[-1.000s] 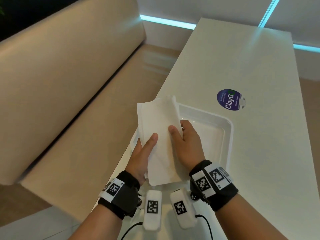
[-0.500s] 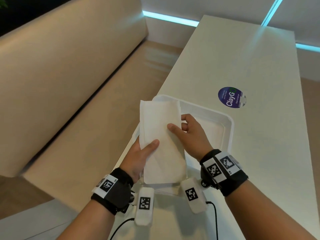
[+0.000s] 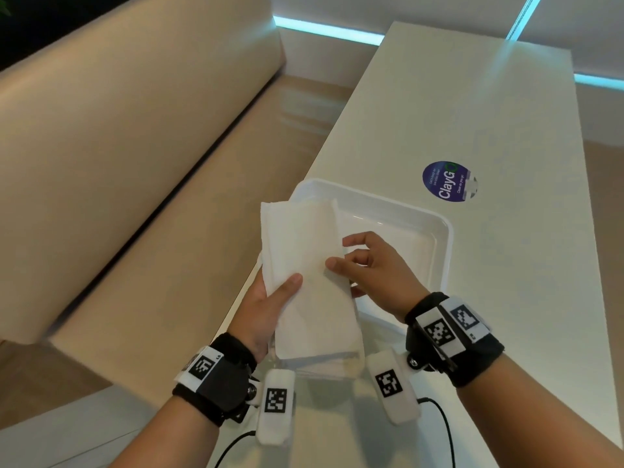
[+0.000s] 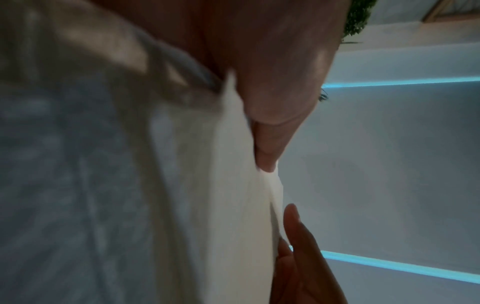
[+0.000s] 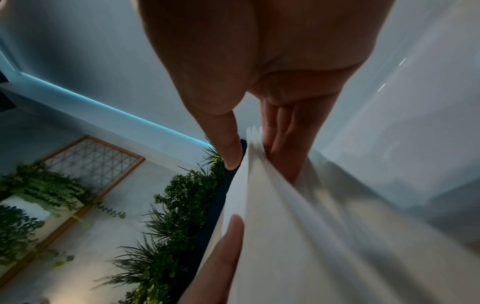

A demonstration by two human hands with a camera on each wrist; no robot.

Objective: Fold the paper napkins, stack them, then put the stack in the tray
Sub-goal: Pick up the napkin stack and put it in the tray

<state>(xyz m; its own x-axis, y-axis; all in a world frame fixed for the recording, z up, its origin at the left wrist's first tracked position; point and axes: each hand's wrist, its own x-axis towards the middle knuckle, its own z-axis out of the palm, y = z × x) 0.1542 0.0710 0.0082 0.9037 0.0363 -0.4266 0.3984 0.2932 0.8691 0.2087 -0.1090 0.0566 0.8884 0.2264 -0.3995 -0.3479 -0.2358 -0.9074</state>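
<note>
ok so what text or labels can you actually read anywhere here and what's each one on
"ClayG", then a green mark, perhaps a letter: round blue sticker on the white table.
Smaller lines on that sticker: too small to read.
Wristband tags: black-and-white code patterns, no words.
Napkins, tray: no text.

One stack of folded napkins (image 3: 310, 282), one white tray (image 3: 442, 251), one round sticker (image 3: 447, 181), two hands
</note>
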